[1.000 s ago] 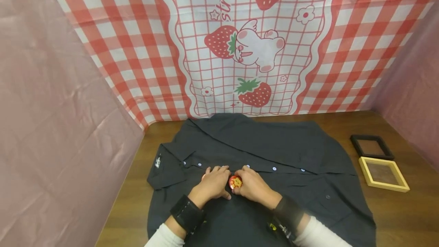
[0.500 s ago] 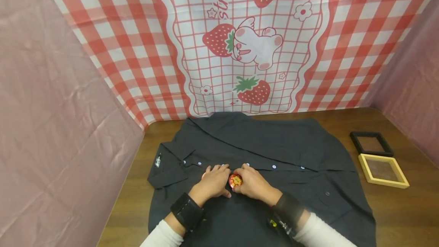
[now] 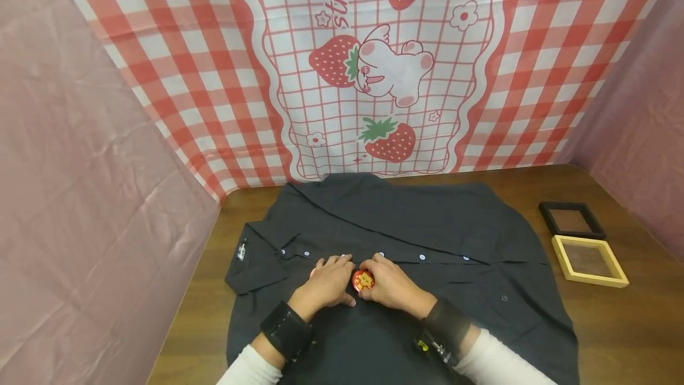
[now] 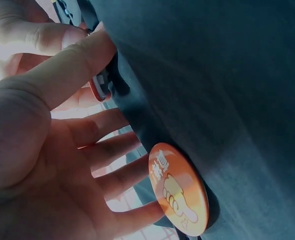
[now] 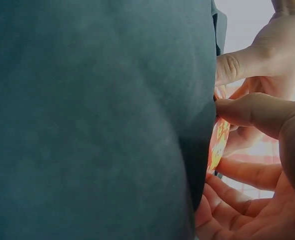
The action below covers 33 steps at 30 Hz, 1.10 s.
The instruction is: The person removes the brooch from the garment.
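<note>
A dark button-up shirt (image 3: 427,218) lies spread on the wooden table. My right hand (image 3: 394,287) pinches a round red pin badge (image 3: 363,281) with a yellow star, held against the shirt below its button row. Its edge and part of its back show in the left wrist view. Close to it, my left hand (image 3: 325,285) rests on the shirt with fairly straight, spread fingers, the thumb tip touching cloth near the badge. Beside the left fingertips, an orange badge (image 4: 177,190) with a pointing-hand print sits on the shirt, mostly hidden in the head view. The star badge's fastening is hidden.
A black frame (image 3: 572,210) and a pale yellow frame (image 3: 614,260) lie on the table (image 3: 636,319) at the right. A checked strawberry cloth (image 3: 385,76) hangs behind the table. Pink cloth (image 3: 107,195) hangs at the sides.
The head view shifts slightly, so the whole scene slides a little left and up. Both hands keep almost the same place on the shirt, and the right hand still pinches the star badge.
</note>
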Motion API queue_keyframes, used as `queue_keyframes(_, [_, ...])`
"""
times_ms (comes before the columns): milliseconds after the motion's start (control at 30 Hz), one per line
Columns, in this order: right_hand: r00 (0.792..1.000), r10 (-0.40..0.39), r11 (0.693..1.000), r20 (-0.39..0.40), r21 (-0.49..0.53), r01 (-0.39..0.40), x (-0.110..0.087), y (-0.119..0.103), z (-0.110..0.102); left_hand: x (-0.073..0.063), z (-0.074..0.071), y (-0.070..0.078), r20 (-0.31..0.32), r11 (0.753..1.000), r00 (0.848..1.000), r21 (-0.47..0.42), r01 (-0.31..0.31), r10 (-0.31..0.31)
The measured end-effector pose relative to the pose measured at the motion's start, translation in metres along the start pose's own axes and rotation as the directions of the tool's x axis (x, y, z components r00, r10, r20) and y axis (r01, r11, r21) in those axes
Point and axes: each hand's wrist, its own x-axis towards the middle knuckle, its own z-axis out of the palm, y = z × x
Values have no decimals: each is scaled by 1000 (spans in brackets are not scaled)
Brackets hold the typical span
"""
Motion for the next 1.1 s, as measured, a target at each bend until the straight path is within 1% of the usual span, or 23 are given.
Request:
queue_keyframes(133, [1000,-6,1000,1,3,6,0,0,-2,0,-1,-2,-15,1000,1000,-4,-18,18])
queue_keyframes(367, [1000,-21,999,11,26,21,-1,2,-5,0,-2,-3,-2,1000,1000,-24,9,-9])
queue_keyframes(567, [1000,4,998,15,64,-5,-4,4,-6,0,-2,-2,12,1000,1000,-25,16,-15])
queue_keyframes(767, [998,22,996,51,89,-26,-8,6,-6,-2,0,-1,11,999,1000,-28,20,-19])
queue_keyframes(967, [1000,7,996,27,93,-10,-10,9,-7,-3,-3,1,18,1000,1000,-26,15,-15])
queue_keyframes(1100, [1000,4,996,24,87,-6,-12,10,-7,-2,-3,2,27,1000,1000,-21,12,-12])
